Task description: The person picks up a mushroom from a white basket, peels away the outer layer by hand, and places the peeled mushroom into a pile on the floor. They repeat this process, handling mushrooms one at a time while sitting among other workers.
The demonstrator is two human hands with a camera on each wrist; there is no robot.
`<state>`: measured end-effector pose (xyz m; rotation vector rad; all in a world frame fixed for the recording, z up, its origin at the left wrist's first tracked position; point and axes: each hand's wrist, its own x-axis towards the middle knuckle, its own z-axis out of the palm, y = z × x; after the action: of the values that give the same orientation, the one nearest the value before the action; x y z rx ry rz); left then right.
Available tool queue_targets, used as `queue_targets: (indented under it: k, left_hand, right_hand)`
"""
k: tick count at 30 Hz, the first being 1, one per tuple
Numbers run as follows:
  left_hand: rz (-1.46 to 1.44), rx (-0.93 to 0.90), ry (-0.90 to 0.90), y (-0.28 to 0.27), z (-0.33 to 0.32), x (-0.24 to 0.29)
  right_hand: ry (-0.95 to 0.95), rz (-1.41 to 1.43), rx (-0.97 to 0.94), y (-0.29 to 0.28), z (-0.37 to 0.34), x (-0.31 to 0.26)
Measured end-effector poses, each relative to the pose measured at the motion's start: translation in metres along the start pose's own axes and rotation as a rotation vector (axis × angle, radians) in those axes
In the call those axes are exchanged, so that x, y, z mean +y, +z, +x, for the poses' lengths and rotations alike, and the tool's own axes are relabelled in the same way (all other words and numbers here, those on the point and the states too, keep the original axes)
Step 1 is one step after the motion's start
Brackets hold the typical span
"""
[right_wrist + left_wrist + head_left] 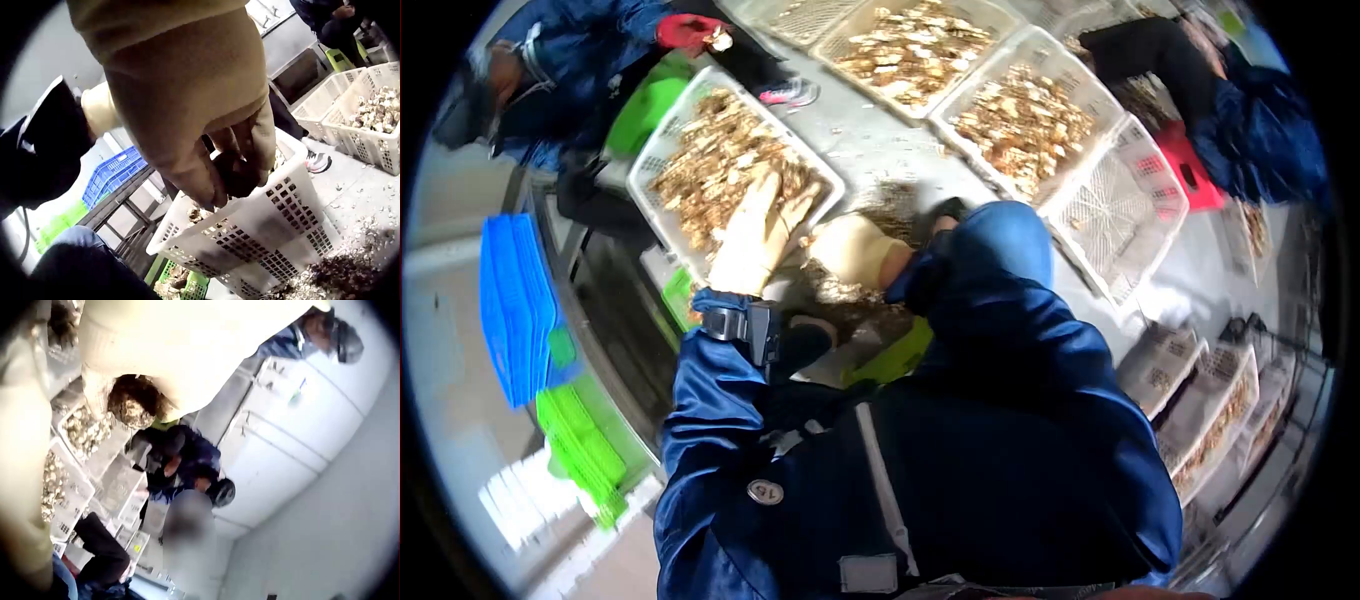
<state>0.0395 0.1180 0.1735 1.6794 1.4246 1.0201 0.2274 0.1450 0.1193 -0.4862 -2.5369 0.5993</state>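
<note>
My gloved left hand (755, 230) reaches over the near end of a white basket (805, 150) full of brown and pale mushrooms (720, 150). In the left wrist view, a brown mushroom clump (132, 403) sits between the thumb and fingers of that glove. My right hand (855, 250), in the same kind of pale glove, is low beside the basket's near corner. Its fingers (259, 150) curl round a dark, rounded mushroom (236, 178) in the right wrist view, overlapping the basket's rim; the glove hides much of it.
More baskets of mushrooms (915, 50) stand ahead, beside a nearly bare white basket (1115, 210). Trimmings (344, 269) litter the floor. People in dark blue clothes (570, 50) sit on both sides. Blue crates (515, 305) and green crates (580, 445) stand at left, filled baskets (1210, 410) at right.
</note>
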Motion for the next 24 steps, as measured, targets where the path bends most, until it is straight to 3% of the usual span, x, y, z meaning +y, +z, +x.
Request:
queue_targets:
  k: [1, 2, 3, 5, 8, 10, 12, 14, 16, 17, 18, 20, 21, 23, 24]
  left_hand:
    - [-0.309, -0.073, -0.047, 0.018, 0.026, 0.013]
    - [-1.0, -0.106, -0.282, 0.038, 0.048, 0.036]
    - [-1.148, -0.146, -0.413, 0.053, 0.069, 0.075]
    - [-0.909, -0.179, -0.404, 0.076, 0.089, 0.096]
    - [-0.375, -0.07, -0.222, 0.075, 0.093, 0.106]
    - [0.09, -0.01, -0.203, 0.05, 0.078, 0.086]
    - [0.384, 0.161, -0.139, 0.019, 0.042, 0.047]
    - [0.39, 0.228, -0.297, -0.016, -0.004, 0.0]
    - [0.395, 0.243, -0.486, -0.046, -0.059, -0.057]
    - [0.024, 0.304, -0.707, -0.044, -0.072, -0.044]
    - [0.047, 0.275, -0.61, -0.046, -0.089, -0.051]
    - [-0.443, 0.379, -0.751, -0.032, -0.092, -0.012]
    - [-0.478, 0.36, -0.759, -0.033, -0.093, 0.009]
    - [-0.48, 0.342, -0.754, -0.035, -0.092, 0.013]
    - [-0.448, 0.335, -0.746, -0.036, -0.096, -0.003]
  right_hand:
    - [-0.048, -0.019, 0.044, 0.004, -0.001, 0.002]
    - [0.092, -0.118, -0.276, 0.016, 0.006, 0.003]
    - [0.092, -0.15, -0.221, 0.035, 0.002, 0.011]
    - [0.148, -0.032, -0.032, 0.102, -0.007, 0.039]
    - [0.171, -0.135, -0.159, 0.018, 0.009, 0.008]
    - [0.185, -0.128, -0.262, -0.004, 0.006, 0.004]
    - [0.18, -0.123, -0.215, -0.006, 0.007, 0.004]
    - [0.233, -0.135, -0.227, -0.01, 0.01, 0.001]
    - [0.062, -0.158, 0.228, -0.003, -0.001, 0.004]
    - [0.146, -0.158, -0.039, -0.011, 0.011, 0.001]
    - [0.115, -0.087, -0.082, -0.004, 0.013, 0.004]
    - [0.019, -0.088, -0.082, -0.011, 0.022, 0.003]
    - [-0.077, -0.098, -0.031, -0.007, 0.027, 0.006]
    - [-0.058, 0.171, 0.002, -0.011, 0.039, -0.001]
    - [0.135, 0.442, -0.141, -0.039, 0.047, -0.014]
